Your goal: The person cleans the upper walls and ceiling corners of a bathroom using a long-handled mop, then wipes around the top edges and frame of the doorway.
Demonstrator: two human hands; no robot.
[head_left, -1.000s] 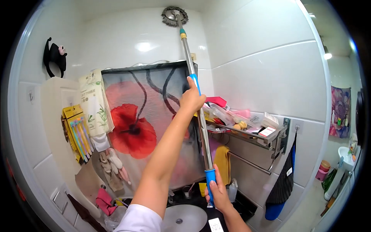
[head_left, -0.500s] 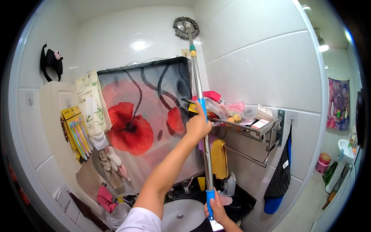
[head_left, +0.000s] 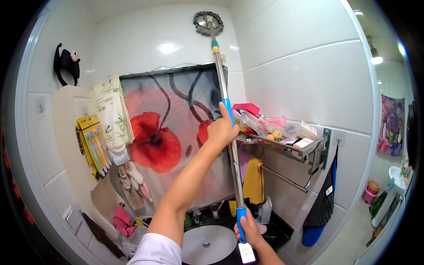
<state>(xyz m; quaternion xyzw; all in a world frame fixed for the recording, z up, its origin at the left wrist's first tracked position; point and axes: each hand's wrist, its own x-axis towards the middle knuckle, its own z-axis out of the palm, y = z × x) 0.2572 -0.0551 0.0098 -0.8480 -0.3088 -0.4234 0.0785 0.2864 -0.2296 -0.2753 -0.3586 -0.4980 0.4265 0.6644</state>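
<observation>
A long-handled mop (head_left: 224, 81) with a metal pole and blue grips runs up the middle of the head view. Its round grey fringed head (head_left: 208, 23) is against the white tiled wall, high up near the corner. My left hand (head_left: 222, 129) is wrapped round the upper blue grip, index finger stretched along the pole. Lower down, my right hand (head_left: 248, 229) closes round the blue grip at the pole's bottom end. Behind the pole hangs a cloth with red poppies (head_left: 154, 141). A phone-like screen with a square code (head_left: 246, 253) shows just under my right hand.
A metal shelf (head_left: 304, 152) loaded with boxes and bags juts from the right wall, a yellow towel (head_left: 253, 181) below it. Under my arms is a white sink (head_left: 207, 247) in a dark counter. Toothbrush packs (head_left: 95, 145) and a tissue bag (head_left: 110, 110) hang at left.
The mop head has shifted slightly left and up along the wall. Both hands keep their hold on the pole, and the camera view has moved a little.
</observation>
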